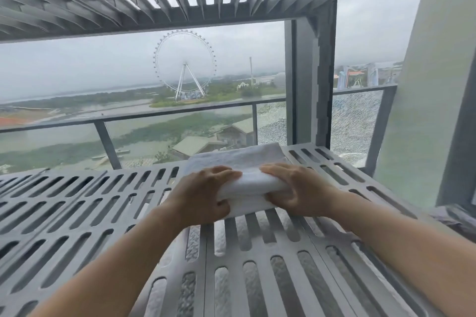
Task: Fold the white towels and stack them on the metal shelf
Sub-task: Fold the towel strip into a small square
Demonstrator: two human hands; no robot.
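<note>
Forearms reach in from the near edge over the slotted metal shelf [77, 203]. The left hand [203, 193] and right hand [296, 188] each grip one end of a folded white towel [252, 185] right of the shelf's middle, fingers over its top and thumbs against its near side. Just behind it a second folded towel [239, 156] lies flat. Farther off stand a glass railing [180, 111] and a Ferris wheel [185, 69].

Balcony railing [180, 112], Ferris wheel [185, 64] beyond (overcast).
</note>
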